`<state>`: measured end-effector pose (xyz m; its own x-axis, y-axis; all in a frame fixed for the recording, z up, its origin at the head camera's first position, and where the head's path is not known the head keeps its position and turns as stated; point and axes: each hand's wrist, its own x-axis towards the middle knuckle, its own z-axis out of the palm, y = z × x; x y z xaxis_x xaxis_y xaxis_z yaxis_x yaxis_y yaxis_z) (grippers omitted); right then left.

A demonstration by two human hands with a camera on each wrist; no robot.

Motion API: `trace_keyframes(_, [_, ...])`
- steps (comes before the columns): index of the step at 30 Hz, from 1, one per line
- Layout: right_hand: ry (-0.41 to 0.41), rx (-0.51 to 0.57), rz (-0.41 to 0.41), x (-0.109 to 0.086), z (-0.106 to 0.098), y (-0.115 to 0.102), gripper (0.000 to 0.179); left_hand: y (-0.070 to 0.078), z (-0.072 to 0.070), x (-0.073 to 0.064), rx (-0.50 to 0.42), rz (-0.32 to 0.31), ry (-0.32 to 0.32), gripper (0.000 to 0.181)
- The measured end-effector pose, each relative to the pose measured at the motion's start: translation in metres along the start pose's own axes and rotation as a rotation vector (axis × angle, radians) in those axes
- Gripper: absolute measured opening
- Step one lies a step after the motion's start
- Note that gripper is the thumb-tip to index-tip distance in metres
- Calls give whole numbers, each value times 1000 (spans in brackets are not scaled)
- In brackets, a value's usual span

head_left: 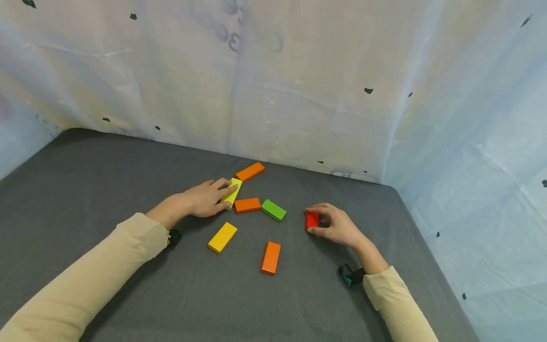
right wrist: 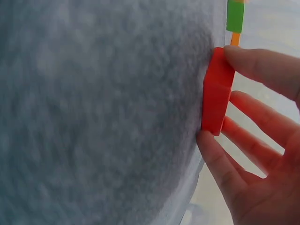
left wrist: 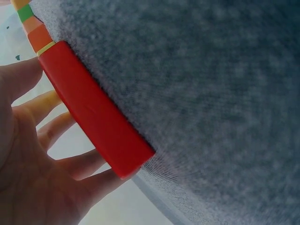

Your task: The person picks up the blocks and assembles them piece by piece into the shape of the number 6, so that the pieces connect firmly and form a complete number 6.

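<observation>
My left hand [head_left: 207,197] lies over a yellow block [head_left: 232,194], its spread fingers touching the block's top and edges. A red block [left wrist: 96,110] lies close under that hand in the left wrist view; in the head view the hand covers nearly all of it. On the right, my right hand [head_left: 337,227] holds another red block [head_left: 312,220] on the cloth, with thumb and fingers at its opposite ends. The right wrist view shows the thumb on the upper end of this red block [right wrist: 218,91] and a fingertip at the lower end.
Between the hands lie a green block [head_left: 273,210] and an orange block [head_left: 247,205], nearly end to end. Another orange block [head_left: 250,171] lies behind. Closer are a deep yellow block [head_left: 222,238] and an orange block [head_left: 270,258]. A pale sheet [head_left: 278,85] hangs behind the grey-covered table [head_left: 192,294].
</observation>
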<state>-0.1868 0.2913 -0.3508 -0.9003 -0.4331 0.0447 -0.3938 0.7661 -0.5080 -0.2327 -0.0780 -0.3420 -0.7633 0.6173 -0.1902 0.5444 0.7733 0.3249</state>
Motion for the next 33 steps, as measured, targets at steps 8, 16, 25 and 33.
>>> trace_keyframes(8, [-14,-12,-22,-1,6,-11,49,-1,0,2,-3,8,-2,58])
trace_keyframes(16, [-26,-19,-90,-7,9,-22,41,-1,1,6,7,27,14,58])
trace_keyframes(25, [-68,19,-99,-4,13,-35,42,-7,3,-2,19,21,48,56])
trace_keyframes(33, [-63,-3,-134,2,20,-44,43,-10,0,-5,12,11,41,57])
